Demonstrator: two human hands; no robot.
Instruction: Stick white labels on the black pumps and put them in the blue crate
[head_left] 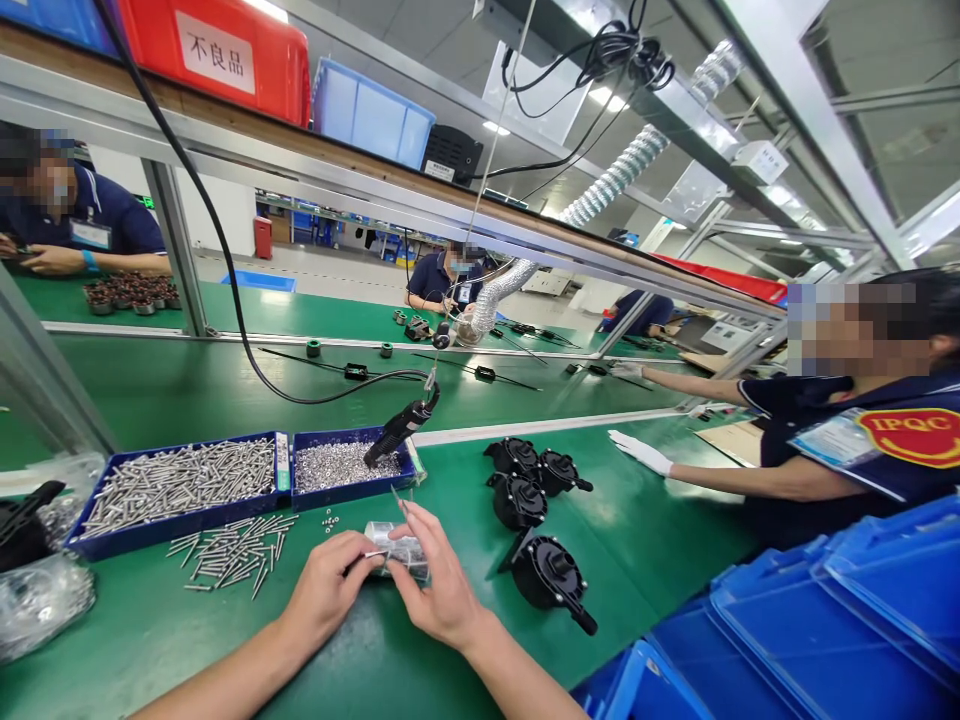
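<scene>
Left hand (326,580), lower center: narrow pinch on small metal piece (376,554). Right hand (444,595) beside it, slim pointed piece (400,501) at its fingers; exact grip unclear. Silvery cylinder (381,532) around fingertips. Screw tray (180,485) center left, black housings (551,572) lower right.

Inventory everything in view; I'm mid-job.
Screw tray: one, blue, left
Loose screws: many, silver, before it
Parts tray: one, blue, behind hands
Power driver: one, black, over parts tray
Housings: four, black, right
Cylinder: one, silver, at hands
Cabled parts: several, black, beyond driver
Bins: three, red and blue, overhead
Crates: several, blue, right
Bags: some, clear, left
People: four, navy shirts, nearby
Left hand: one, pinching thin metal piece
Right hand: one, beside it
</scene>
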